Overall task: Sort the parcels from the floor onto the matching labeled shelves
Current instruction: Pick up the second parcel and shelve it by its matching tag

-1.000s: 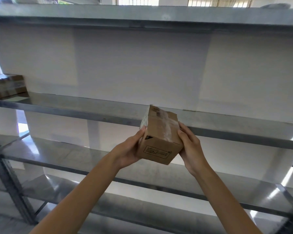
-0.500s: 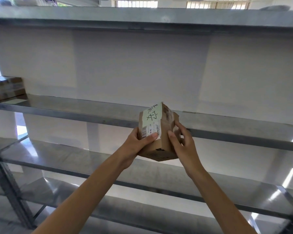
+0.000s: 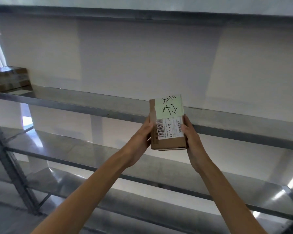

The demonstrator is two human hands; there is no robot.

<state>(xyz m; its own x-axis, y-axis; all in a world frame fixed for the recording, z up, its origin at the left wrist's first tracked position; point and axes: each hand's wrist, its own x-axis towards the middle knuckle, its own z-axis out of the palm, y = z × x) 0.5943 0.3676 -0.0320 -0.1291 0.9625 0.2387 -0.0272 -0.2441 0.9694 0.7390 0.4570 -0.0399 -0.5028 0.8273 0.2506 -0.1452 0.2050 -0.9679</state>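
Head view.

A: Where's the small brown cardboard parcel (image 3: 167, 132)?

B: In the air between both hands, in front of the front lip of the grey metal shelf (image 3: 91, 105). The left hand (image 3: 142, 137) grips its left side with the thumb on the front edge. The right hand (image 3: 192, 141) grips its right side, thumb on the front, fingers curled behind. Both clamp the lower half; the upper end sticks up above them.

A: Around it?

B: A flat brown cardboard box (image 3: 9, 78) sits on the same shelf, far left and well apart. More metal boards run below, with a grey steel upright (image 3: 8, 159) at left and a white wall (image 3: 142, 56) behind. The shelf lip runs right behind the parcel's middle.

A: Orientation?

B: Long axis runs up-down, leaning slightly. The broad labelled face points at the camera. A pale green handwritten sticker (image 3: 169, 107) is on the upper part, and a white barcode shipping label (image 3: 169, 127) is under it. The writing on both is turned sideways.
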